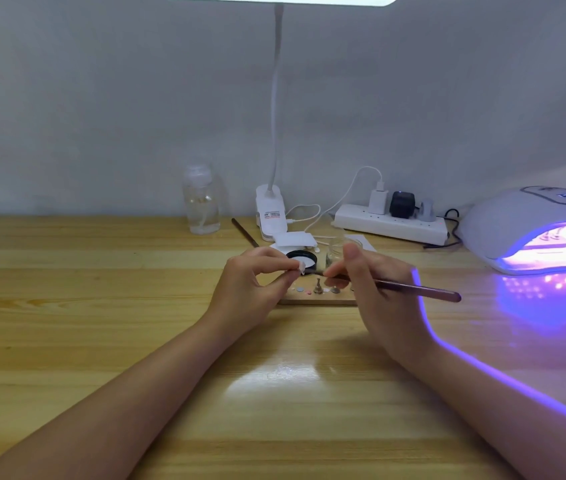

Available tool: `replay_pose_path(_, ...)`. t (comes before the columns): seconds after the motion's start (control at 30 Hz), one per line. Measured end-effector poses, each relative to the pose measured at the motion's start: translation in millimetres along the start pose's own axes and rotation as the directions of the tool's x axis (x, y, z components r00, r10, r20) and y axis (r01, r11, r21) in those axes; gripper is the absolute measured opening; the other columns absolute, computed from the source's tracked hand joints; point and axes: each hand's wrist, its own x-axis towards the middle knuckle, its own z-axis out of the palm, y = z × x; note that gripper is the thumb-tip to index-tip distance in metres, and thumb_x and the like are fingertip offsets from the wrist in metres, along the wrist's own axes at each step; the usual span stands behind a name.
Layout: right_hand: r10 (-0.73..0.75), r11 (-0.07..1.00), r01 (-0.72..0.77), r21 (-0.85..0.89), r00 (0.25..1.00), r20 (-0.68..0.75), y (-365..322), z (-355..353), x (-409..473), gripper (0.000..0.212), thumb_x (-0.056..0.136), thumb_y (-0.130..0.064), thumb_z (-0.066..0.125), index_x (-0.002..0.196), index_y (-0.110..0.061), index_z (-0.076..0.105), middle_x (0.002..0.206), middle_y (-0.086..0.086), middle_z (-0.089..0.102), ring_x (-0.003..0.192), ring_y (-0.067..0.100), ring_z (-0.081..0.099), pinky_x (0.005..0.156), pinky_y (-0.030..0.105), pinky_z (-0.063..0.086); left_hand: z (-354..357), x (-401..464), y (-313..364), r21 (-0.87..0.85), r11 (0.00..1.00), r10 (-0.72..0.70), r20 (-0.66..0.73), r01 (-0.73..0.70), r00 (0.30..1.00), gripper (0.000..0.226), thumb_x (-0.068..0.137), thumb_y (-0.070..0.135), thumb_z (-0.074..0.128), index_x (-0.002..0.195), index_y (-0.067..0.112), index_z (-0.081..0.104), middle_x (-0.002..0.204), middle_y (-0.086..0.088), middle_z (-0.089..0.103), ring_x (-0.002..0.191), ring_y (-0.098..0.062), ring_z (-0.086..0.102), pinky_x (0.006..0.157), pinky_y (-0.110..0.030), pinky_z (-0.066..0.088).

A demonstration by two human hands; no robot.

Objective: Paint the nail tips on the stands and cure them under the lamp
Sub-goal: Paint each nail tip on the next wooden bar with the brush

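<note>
Pinching, left hand (250, 289): a small white nail tip (299, 268) is gripped between curled thumb and fingertips, raised just above the wooden board (316, 301)
Right hand (371, 289): fingers are curled round one dark brush (413, 288), its tip brought up to the nail tip
Stands (318, 286): two are seen on the board, between the hands
Curing lamp (534, 230): one, lit violet, is set at the right on the table (66, 289)
Second brush (244, 231): one is laid behind, near one clear bottle (201, 200)
</note>
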Motion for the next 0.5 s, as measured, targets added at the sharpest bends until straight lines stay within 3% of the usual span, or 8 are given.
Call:
replay_pose_path(0.1,-0.014,0.999,0.014,-0.034,1.0,0.024,0.4,-0.2,0.5,0.033,0.091,-0.032,0.049,0.071,-0.015,0.069,0.064,-0.006,0.067,0.062,0.005,0.064,0.062,0.021,0.052,0.6,-0.4,-0.6,0.016,1.0,0.026,-0.009,-0.026,1.0,0.017,0.076,0.004,0.071,0.089,0.013,0.073,0.078,0.013,0.063,0.076,-0.01,0.06,0.077,-0.039,0.05)
replay_pose_path(0.2,0.058,0.996,-0.059,0.071,0.998,0.022,-1.7,0.7,0.1,0.041,0.086,-0.044,0.047,0.064,-0.016,0.068,0.055,-0.007,0.065,0.054,0.004,0.063,0.057,0.014,0.048,1.5,-0.6,-2.0,0.032,0.999,0.036,-0.008,-0.036,0.999,0.014,0.075,0.006,0.072,0.087,0.014,0.074,0.078,0.013,0.063,0.079,-0.012,0.061,0.079,-0.044,0.048)
replay_pose_path(0.5,0.065,0.992,-0.064,0.111,0.998,-0.001,-1.5,1.8,0.9,0.037,0.086,-0.041,0.047,0.065,-0.019,0.068,0.057,-0.002,0.067,0.053,0.004,0.063,0.054,0.009,0.043,2.8,-0.5,-4.8,0.036,0.999,0.027,-0.004,-0.027,1.0,0.012,0.075,0.008,0.073,0.084,0.017,0.075,0.078,0.015,0.063,0.08,-0.014,0.061,0.083,-0.054,0.043)
